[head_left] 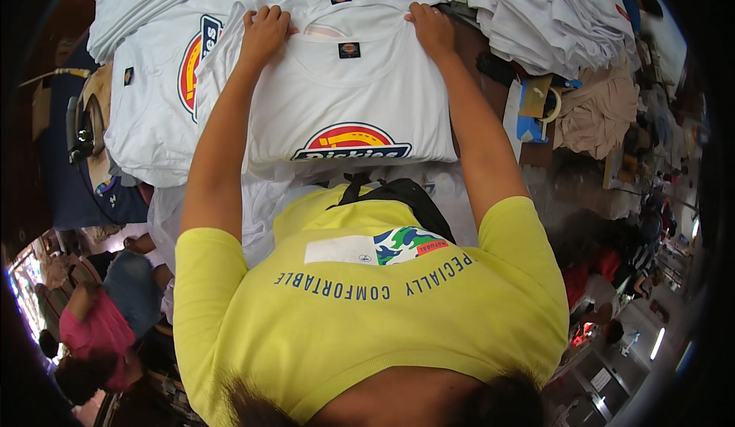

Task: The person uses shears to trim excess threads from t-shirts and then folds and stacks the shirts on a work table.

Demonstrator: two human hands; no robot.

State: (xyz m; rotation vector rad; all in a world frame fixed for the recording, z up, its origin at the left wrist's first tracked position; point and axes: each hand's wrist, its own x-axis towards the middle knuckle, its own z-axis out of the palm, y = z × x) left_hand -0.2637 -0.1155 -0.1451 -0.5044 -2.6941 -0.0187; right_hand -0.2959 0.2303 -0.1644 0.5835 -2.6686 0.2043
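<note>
In the head view, the left hand (268, 34) curls its fingers over the left shoulder of a white printed T-shirt (352, 98), while the right hand (431, 29) pinches its right shoulder. The shirt lies front up between the forearms, just beyond the person's yellow top (383, 324). Folded white shirts (543, 17) pile up at right, near a tape roll (553, 104).
</note>
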